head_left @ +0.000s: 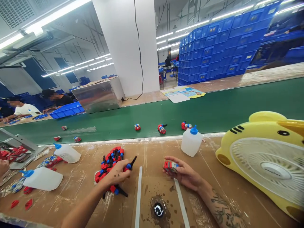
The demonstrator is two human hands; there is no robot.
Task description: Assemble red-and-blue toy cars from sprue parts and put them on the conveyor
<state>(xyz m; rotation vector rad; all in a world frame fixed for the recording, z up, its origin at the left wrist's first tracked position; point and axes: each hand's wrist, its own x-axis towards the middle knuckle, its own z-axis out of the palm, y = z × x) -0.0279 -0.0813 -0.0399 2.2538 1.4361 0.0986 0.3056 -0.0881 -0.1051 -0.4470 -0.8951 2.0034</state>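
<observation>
My left hand (120, 172) is closed on a small red and blue part (128, 166) with a black rod pointing up and right. Beneath and beside that hand lies a pile of red, blue and black parts (115, 154). To the right, my right hand (184, 172) holds a red, grey and white toy piece (170, 167) between thumb and fingers. A small round container of dark liquid (158, 209) sits between two white tape strips, below and between the hands.
A white bottle with a blue cap (191, 142) stands beyond my right hand. A yellow fan (266, 158) fills the right side. Two more bottles (67, 153) lie at left. Toy pieces (161, 129) rest on the green belt (114, 122). Another person's hand (3, 167) shows far left.
</observation>
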